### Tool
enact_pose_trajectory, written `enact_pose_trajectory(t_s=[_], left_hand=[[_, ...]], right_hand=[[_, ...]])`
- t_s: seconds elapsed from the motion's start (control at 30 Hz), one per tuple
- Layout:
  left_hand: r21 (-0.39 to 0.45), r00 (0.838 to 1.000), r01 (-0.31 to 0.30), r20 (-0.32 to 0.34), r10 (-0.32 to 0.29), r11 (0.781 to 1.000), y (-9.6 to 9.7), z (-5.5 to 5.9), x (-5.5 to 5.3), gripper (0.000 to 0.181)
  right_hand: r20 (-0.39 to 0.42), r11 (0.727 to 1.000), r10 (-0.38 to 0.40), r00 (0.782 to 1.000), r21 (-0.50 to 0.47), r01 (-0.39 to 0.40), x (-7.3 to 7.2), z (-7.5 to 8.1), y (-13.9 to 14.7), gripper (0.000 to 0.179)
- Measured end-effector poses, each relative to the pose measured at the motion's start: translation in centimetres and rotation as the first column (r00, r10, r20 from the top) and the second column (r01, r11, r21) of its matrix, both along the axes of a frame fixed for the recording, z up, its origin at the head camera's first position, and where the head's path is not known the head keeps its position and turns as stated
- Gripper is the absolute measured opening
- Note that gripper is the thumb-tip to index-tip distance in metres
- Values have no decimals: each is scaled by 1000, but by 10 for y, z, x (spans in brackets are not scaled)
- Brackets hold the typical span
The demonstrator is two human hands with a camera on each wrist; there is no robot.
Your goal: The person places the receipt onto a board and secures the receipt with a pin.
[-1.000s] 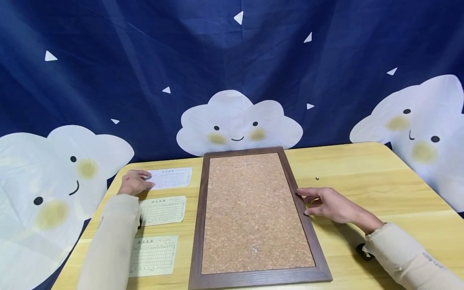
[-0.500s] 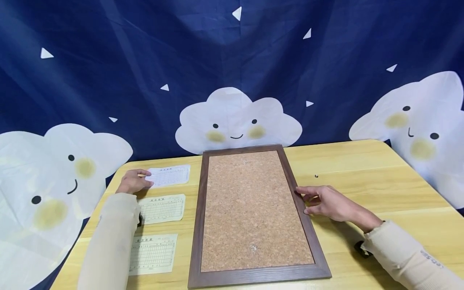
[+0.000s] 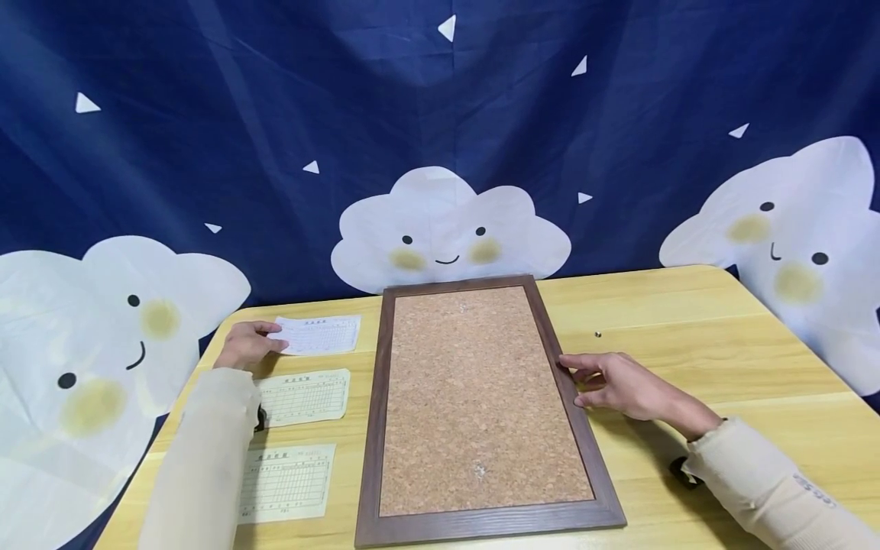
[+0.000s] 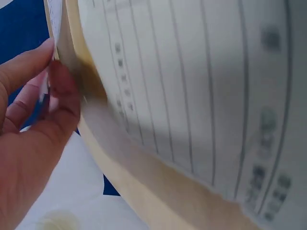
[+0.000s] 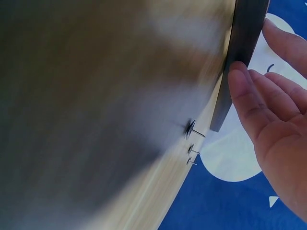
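Note:
My left hand point(image 3: 249, 344) pinches the left end of the farthest printed form slip point(image 3: 319, 336), between thumb and fingers in the left wrist view. A second form slip point(image 3: 309, 397) lies just nearer, large and close in the left wrist view. The nearest form slip point(image 3: 292, 483) is partly covered by the left sleeve. In the middle of the table lies a cork board point(image 3: 484, 397) with a dark wood frame. My right hand point(image 3: 629, 386) rests its thumb and fingertips on the frame's right side, fingers loosely bent, without wrapping round it.
Several thumbtacks, among them a near thumbtack point(image 5: 191, 129), lie points up on the wooden table point(image 3: 687, 321) right of the board. One small thumbtack point(image 3: 598, 334) shows in the head view. A dark blue curtain point(image 3: 385, 92) with clouds hangs behind the table's far edge.
My left hand has shifted slightly left at the farthest slip, and more of that slip's left end shows. My right hand stays at the frame. The head view has tilted slightly.

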State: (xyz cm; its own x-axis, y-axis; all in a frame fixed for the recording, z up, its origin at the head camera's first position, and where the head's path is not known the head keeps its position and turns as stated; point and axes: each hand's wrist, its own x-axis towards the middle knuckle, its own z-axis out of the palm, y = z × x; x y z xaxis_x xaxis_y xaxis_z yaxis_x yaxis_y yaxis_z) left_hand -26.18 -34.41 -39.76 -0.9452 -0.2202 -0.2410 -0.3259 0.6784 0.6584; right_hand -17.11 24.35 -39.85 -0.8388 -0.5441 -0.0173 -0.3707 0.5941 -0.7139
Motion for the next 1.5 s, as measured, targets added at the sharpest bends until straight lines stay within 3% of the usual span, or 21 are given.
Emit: enact_pose_trajectory(t_s=[0.27, 0.57, 0.8, 1.03, 1.3, 1.5], left_hand=[[132, 997, 21, -75, -11, 991, -3, 4, 0, 40], [225, 991, 43, -137, -12, 973, -9, 7, 7, 43], [249, 988, 37, -156, 2, 968, -11, 11, 10, 46], [343, 974, 51, -226, 30, 938, -13, 12, 9, 47], [320, 977, 28, -208, 42, 947, -10, 17, 8, 50], [314, 979, -6, -193, 70, 949, -9, 17, 7, 51]], right_hand=[[-11, 1000, -5, 1000, 7, 5, 0, 1, 0, 61], [-27, 1000, 3, 1000, 8, -3, 1, -1, -1, 63], [-41, 1000, 9, 999, 12, -8, -1, 1, 0, 61], [-63, 1000, 1, 998, 8, 0, -5, 4, -3, 54], [-78, 999, -47, 996, -6, 47, -10, 12, -10, 53], [-73, 998, -43, 996, -39, 40, -16, 19, -18, 50]])
